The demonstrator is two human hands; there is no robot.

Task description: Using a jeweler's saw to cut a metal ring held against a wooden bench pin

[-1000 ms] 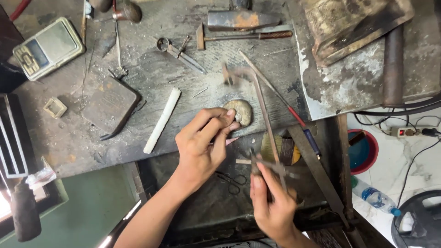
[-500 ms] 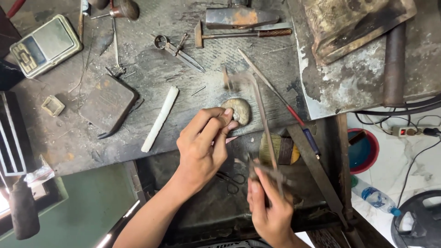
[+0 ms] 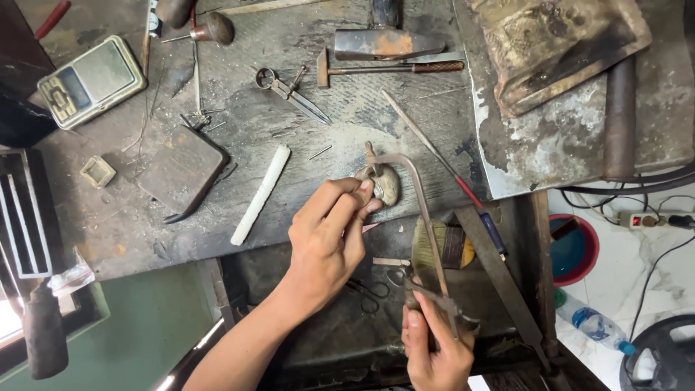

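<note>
My left hand [image 3: 329, 235] pinches a small workpiece at the front edge of the worn workbench [image 3: 304, 145], fingertips pressed against a rounded wooden bench peg [image 3: 385, 182]. My right hand [image 3: 434, 347] grips the handle of a jeweller's saw [image 3: 420, 210], whose thin metal frame rises from the hand and hooks over the peg beside the left fingertips. The piece under the fingers is too small to make out.
On the bench lie a white stick [image 3: 260, 193], dividers [image 3: 289, 90], a small hammer [image 3: 387, 69], a digital pocket scale [image 3: 90, 80], a dark steel block [image 3: 181, 170] and a long file [image 3: 434, 152]. A brush [image 3: 441, 246] and scissors [image 3: 369, 289] rest in the tray below. A plastic bottle [image 3: 597, 326] lies on the floor.
The right hand has drawn the saw downward toward me, then the frame has shifted up over the peg. The left hand keeps its pinch at the peg.
</note>
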